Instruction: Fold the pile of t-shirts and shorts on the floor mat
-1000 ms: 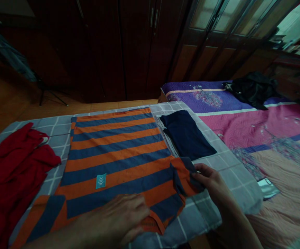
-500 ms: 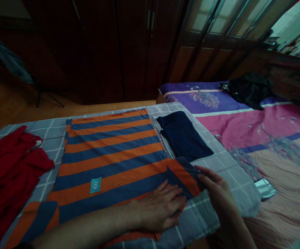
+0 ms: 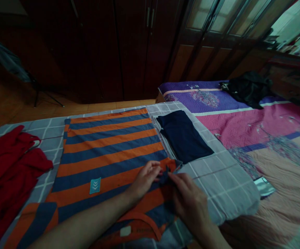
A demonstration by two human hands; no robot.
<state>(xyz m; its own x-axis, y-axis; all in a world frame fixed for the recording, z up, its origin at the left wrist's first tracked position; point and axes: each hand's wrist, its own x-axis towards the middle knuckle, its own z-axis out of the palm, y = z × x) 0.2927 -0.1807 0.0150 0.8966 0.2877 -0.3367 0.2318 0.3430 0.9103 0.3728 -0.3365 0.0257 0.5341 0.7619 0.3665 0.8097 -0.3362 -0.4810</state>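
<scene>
An orange and blue striped T-shirt point(image 3: 108, 148) lies spread on the checked cloth, its collar toward me and a small teal patch on one stripe. My right hand point(image 3: 191, 200) pinches the shirt's sleeve at the right side, thumb and forefinger together. Opposite it, my left hand point(image 3: 147, 178) is closed with curled fingers at the same bunched sleeve fabric; its fingertips are partly hidden. Just beyond both hands sits a folded dark navy garment point(image 3: 184, 136), on top of lighter folded cloth.
Crumpled red clothing point(image 3: 12, 173) lies at the left. The checked grey cloth point(image 3: 227, 193) covers the surface under the shirt. To the right, a bed with a patterned cover point(image 3: 233, 131) bears a phone point(image 3: 264, 187) and a black garment point(image 3: 248, 88). Dark wardrobes point(image 3: 129, 52) stand behind.
My right hand has moved left, bringing the sleeve inward over the shirt. My left hand has lifted from lying flat and moved up-left to the sleeve. The collar now shows.
</scene>
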